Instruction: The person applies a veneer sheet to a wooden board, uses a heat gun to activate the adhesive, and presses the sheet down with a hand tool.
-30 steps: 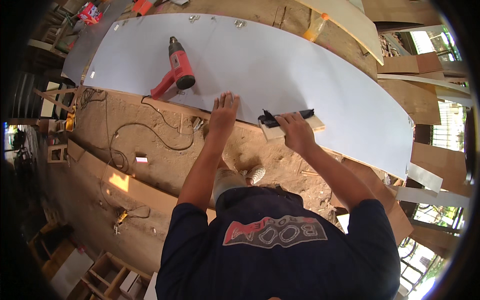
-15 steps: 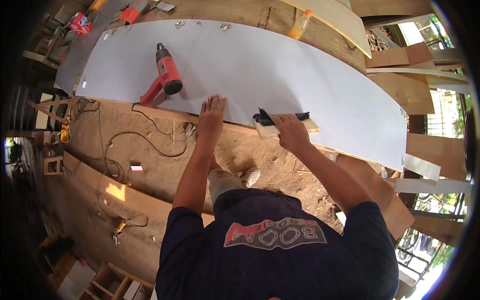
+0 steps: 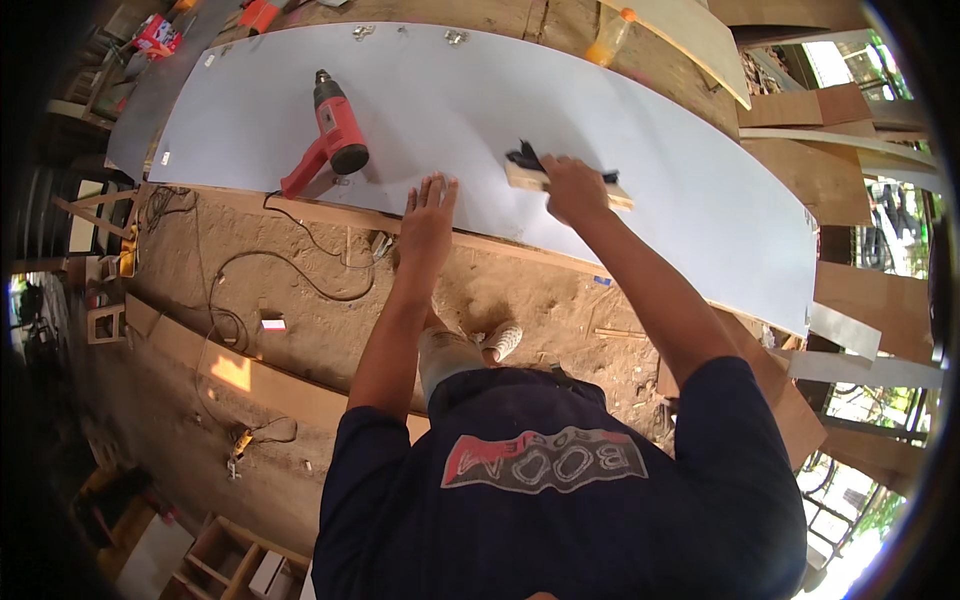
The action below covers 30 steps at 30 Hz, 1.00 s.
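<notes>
A long panel with a pale grey-blue face (image 3: 690, 190) lies across the bench before me. My right hand (image 3: 577, 190) is closed on a light wooden block (image 3: 523, 178), which rests on the panel right of its middle. Black cloth (image 3: 524, 156) shows along the block's far side and bunches up at its left end. My left hand (image 3: 429, 215) lies on the panel's near edge with its fingers stretched out, holding nothing. To the left of it, a red and black heat gun (image 3: 338, 130) lies on the panel, its nozzle facing away from me.
Metal hinges (image 3: 456, 37) sit at the panel's far edge. Beyond it stands a bottle of orange liquid (image 3: 609, 40). A dark cable (image 3: 290, 282) trails from the heat gun over the dirt floor. Wooden boards (image 3: 845, 190) are stacked at the right.
My right hand has slid the wooden block and black cloth away from the near edge, farther onto the panel. My left hand stays at the edge, its fingers slightly more spread.
</notes>
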Available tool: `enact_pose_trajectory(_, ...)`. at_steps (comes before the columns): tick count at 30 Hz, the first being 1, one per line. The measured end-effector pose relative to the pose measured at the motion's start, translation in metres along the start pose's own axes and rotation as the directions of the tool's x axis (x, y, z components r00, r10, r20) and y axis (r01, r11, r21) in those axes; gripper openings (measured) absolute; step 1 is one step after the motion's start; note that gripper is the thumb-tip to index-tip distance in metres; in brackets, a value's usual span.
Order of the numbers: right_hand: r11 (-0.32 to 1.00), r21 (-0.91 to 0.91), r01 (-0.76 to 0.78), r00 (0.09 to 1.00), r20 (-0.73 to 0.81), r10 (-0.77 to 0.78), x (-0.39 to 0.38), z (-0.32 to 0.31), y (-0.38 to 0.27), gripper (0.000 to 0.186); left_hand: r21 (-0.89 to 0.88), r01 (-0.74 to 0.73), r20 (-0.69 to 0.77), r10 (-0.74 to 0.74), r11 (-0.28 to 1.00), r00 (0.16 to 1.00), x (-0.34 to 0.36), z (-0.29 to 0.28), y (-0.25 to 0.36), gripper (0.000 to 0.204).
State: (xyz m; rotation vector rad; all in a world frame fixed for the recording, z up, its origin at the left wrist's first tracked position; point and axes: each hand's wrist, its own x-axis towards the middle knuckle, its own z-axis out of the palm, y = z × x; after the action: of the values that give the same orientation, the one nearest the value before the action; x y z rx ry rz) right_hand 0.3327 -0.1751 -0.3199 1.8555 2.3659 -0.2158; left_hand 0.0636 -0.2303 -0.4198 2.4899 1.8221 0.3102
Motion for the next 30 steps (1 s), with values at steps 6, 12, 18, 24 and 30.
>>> enact_pose_trajectory(6, 0.993, 0.037, 0.115, 0.992, 0.04, -0.117, -0.075, 0.017, 0.015, 0.051, 0.006, 0.053, 0.002, -0.053, 0.999, 0.999, 0.0, 0.006, 0.005, 0.067)
enact_pose_trajectory(12, 0.999, -0.033, -0.041, 0.988, -0.152, 0.036, 0.015, 0.014, 0.01, 0.037, 0.034, 0.044, 0.093, -0.047, 0.998, 0.995, 0.002, -0.006, 0.004, 0.073)
enact_pose_trajectory(18, 0.996, -0.071, -0.054, 0.996, -0.081, 0.048, 0.04, 0.012, 0.027, 0.037, 0.008, 0.031, 0.008, -0.031, 0.999, 0.999, 0.0, 0.003, 0.002, 0.064)
enact_pose_trajectory(24, 0.996, 0.065, 0.068, 0.993, -0.105, -0.061, -0.059, 0.019, 0.009, 0.052, -0.044, 0.067, -0.009, -0.067, 0.997, 0.998, -0.002, 0.002, 0.005, 0.062)
enact_pose_trajectory(30, 0.997, -0.015, -0.074, 0.993, -0.098, 0.072, 0.019, 0.009, 0.02, 0.044, -0.081, 0.091, 0.005, -0.091, 0.993, 0.996, -0.001, 0.004, 0.002, 0.072)
